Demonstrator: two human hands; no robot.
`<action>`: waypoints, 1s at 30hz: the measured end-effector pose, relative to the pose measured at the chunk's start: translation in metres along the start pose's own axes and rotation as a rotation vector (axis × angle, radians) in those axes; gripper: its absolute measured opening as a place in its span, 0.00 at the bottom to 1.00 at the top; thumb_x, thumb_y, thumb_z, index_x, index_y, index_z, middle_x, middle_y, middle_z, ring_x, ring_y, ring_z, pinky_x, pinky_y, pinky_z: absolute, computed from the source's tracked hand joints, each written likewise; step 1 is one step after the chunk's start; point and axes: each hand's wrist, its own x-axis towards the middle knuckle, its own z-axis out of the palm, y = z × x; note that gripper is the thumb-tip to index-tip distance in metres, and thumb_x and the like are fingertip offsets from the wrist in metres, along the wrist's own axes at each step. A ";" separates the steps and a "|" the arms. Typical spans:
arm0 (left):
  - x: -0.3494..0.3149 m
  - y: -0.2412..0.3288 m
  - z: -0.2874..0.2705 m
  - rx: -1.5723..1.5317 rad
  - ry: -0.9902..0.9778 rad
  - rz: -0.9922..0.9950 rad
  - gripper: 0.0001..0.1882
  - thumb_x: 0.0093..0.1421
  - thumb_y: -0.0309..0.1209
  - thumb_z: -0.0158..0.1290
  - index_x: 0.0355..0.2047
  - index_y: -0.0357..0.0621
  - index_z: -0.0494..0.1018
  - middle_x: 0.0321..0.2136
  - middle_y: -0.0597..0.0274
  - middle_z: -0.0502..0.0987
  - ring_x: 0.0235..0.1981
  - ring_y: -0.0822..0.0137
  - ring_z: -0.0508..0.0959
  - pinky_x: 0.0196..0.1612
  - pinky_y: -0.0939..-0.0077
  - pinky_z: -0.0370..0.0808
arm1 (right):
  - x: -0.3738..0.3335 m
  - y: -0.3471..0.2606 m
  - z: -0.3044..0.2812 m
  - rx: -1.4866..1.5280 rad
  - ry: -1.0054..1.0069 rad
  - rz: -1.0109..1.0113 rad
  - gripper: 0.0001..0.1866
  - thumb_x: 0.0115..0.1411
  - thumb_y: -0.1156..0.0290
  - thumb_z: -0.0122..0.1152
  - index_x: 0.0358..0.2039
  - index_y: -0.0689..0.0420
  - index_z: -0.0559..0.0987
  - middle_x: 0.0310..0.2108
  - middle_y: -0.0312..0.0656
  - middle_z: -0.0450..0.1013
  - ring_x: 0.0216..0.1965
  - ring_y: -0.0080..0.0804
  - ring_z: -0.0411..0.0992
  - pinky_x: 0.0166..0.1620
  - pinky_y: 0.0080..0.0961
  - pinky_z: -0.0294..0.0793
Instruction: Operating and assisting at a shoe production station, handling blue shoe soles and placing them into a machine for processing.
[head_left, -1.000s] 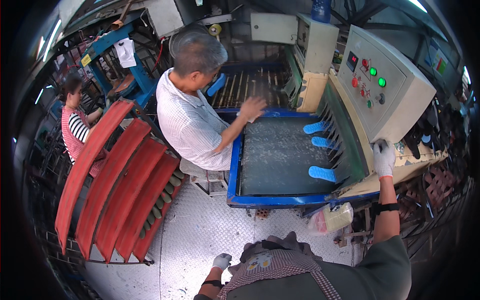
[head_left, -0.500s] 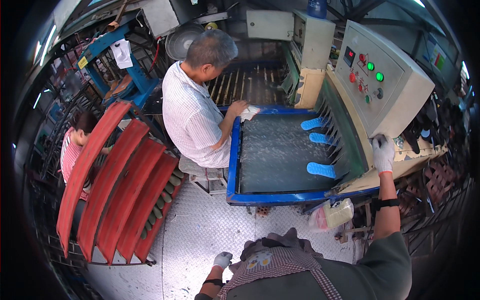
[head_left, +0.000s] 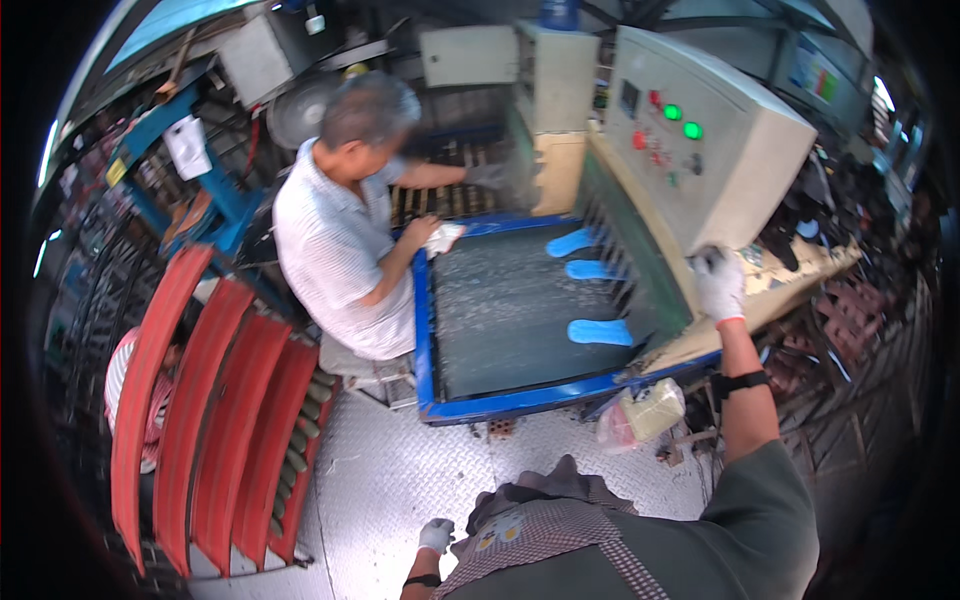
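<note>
My right hand (head_left: 720, 288), in a white knitted glove, reaches forward to the lower near corner of a grey control box (head_left: 745, 130). Its fingers are curled there; whether they grip the box or something small is hard to see. Low by my apron, my left hand (head_left: 436, 535) hangs in a matching glove with its fingers curled in and nothing visible in it. Beyond my right forearm, three blue insoles (head_left: 600, 332) lie on a dark conveyor belt (head_left: 500, 310), beside a strip curtain (head_left: 625, 255).
A seated person (head_left: 345, 250) in a light checked shirt works at the belt's left side, one hand on a white cloth (head_left: 443, 238). Red curved racks (head_left: 215, 400) stand at the left, with another person behind. A plastic bag (head_left: 640, 412) hangs below the blue frame (head_left: 520, 403).
My view has turned, shifting the scene leftward. The seated person now stretches a gloved hand toward the rollers at the back. My right hand stays by the control box's corner.
</note>
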 end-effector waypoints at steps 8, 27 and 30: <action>0.005 0.014 0.004 -0.025 0.012 0.029 0.10 0.60 0.30 0.53 0.39 0.37 0.75 0.28 0.56 0.80 0.19 0.66 0.79 0.20 0.75 0.73 | 0.003 -0.009 -0.003 -0.072 -0.027 0.046 0.10 0.57 0.63 0.56 0.30 0.54 0.82 0.35 0.49 0.75 0.41 0.51 0.72 0.46 0.44 0.71; 0.015 0.021 0.007 -0.018 -0.043 0.072 0.10 0.62 0.30 0.53 0.39 0.35 0.74 0.28 0.56 0.79 0.18 0.65 0.79 0.18 0.75 0.71 | 0.003 -0.014 -0.013 -0.049 -0.054 0.094 0.12 0.56 0.61 0.55 0.31 0.53 0.83 0.35 0.49 0.76 0.41 0.50 0.72 0.47 0.44 0.72; 0.022 0.004 0.003 -0.036 -0.033 0.050 0.10 0.62 0.30 0.53 0.39 0.36 0.74 0.27 0.55 0.79 0.18 0.66 0.78 0.17 0.75 0.71 | 0.005 -0.017 -0.005 -0.052 -0.074 0.073 0.12 0.56 0.61 0.55 0.30 0.53 0.83 0.35 0.49 0.76 0.41 0.50 0.73 0.47 0.44 0.72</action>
